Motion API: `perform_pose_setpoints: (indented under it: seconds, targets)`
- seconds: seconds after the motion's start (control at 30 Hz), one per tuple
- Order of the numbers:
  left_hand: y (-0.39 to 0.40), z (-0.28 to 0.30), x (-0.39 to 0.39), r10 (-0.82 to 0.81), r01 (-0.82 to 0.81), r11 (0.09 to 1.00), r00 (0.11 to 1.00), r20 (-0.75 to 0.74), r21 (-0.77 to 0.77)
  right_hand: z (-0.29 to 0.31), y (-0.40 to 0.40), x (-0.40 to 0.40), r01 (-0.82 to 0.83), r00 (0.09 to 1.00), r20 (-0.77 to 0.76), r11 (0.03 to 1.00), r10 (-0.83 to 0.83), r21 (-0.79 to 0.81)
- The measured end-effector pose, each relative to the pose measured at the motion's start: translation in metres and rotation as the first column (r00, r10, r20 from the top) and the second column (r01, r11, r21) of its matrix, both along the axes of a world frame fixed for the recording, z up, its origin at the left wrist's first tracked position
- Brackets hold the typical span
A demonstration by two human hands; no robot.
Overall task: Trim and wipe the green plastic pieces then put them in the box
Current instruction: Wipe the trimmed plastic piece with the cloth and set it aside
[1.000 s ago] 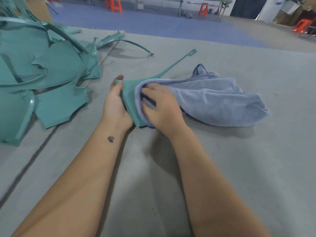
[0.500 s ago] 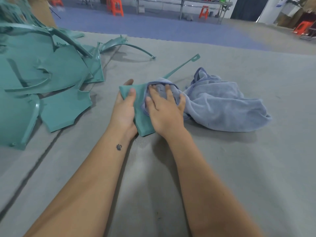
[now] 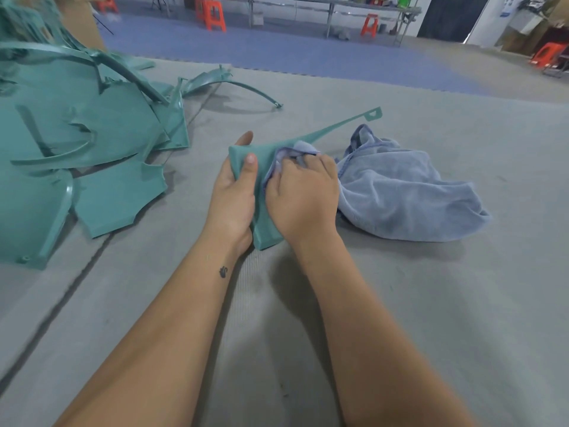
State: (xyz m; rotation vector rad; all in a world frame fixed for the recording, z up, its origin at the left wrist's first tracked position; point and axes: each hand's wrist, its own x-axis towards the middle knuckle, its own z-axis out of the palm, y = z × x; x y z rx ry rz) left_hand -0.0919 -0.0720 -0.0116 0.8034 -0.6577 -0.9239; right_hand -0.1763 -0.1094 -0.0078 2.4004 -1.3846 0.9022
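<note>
Gripping a green piece [image 3: 264,211] at its left edge, left hand [image 3: 232,195] has thumb on top, fingers curled behind. Right hand [image 3: 303,195] clutches a blue cloth [image 3: 406,192], pressing it onto the piece. Pile [image 3: 77,143] of green pieces lies left on the grey surface [image 3: 462,303].

Soft, even indoor light falls from above, casting faint shadows beneath the forearms on the gray floor mat [image 3: 400,303]. Wide-angle distortion bends the edges; the far background blurs slightly.
</note>
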Motion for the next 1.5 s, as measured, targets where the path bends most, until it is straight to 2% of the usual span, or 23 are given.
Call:
perform_pose_setpoints:
  seconds: [0.1,0.2,0.27,0.4,0.57,0.63,0.7,0.83,0.97,1.1,1.2,1.3,1.4,1.5]
  targets:
    - [-0.001,-0.002,0.002,0.035,-0.035,0.999,0.999,0.004,0.032,-0.004,0.008,0.000,-0.030,0.995,0.091,0.992,0.042,-0.125]
    - [-0.001,-0.002,0.001,0.043,-0.044,0.998,0.999,0.032,0.037,-0.007,0.008,-0.002,0.023,1.000,0.020,0.999,-0.023,0.024]
    - [-0.001,-0.002,-0.001,0.039,-0.042,0.999,0.995,0.097,0.022,-0.006,0.002,-0.002,0.043,0.998,0.032,0.995,-0.046,0.088]
    - [0.001,0.001,-0.003,0.030,-0.031,1.000,0.983,0.182,0.000,-0.006,-0.003,-0.004,0.013,0.993,0.112,0.995,-0.024,0.100]
    - [0.002,0.003,-0.006,0.054,-0.055,0.998,0.948,0.314,-0.003,-0.011,-0.015,-0.013,0.092,0.986,0.118,0.975,-0.117,0.202]
    - [0.002,0.002,-0.004,0.070,-0.070,0.997,0.938,0.339,-0.011,-0.011,-0.016,-0.013,0.094,0.989,0.095,0.977,-0.113,0.190]
    - [0.001,0.000,-0.001,0.096,-0.097,0.995,0.941,0.325,-0.014,-0.009,-0.012,-0.010,0.067,0.996,0.053,0.985,-0.076,0.157]
    - [-0.003,-0.006,0.006,0.119,-0.128,0.991,0.977,0.176,0.042,-0.009,0.000,-0.005,-0.014,0.998,0.061,0.994,0.008,0.110]
    - [-0.005,-0.008,0.008,0.122,-0.137,0.986,0.982,0.147,0.093,-0.014,-0.002,-0.003,-0.019,0.998,0.063,0.976,0.005,0.215]
    - [-0.002,-0.007,0.008,0.095,-0.109,0.991,0.982,0.165,0.078,-0.015,-0.011,0.000,-0.035,0.997,0.078,0.943,0.009,0.331]
    - [0.002,-0.005,0.006,0.055,-0.064,0.997,0.982,0.181,0.040,-0.014,-0.016,-0.005,-0.073,0.987,0.163,0.924,0.012,0.375]
    - [0.003,-0.005,0.005,0.030,-0.036,0.999,0.986,0.167,0.032,-0.009,-0.016,-0.011,-0.145,0.956,0.290,0.935,0.048,0.323]
    - [0.000,-0.004,0.006,0.049,-0.054,0.998,0.992,0.114,0.035,-0.007,-0.006,-0.010,-0.375,0.870,0.405,0.910,0.280,0.177]
    - [-0.002,-0.005,0.010,0.106,-0.107,0.994,0.994,0.029,0.037,-0.011,0.012,0.004,-0.556,0.757,0.488,0.820,0.434,0.135]
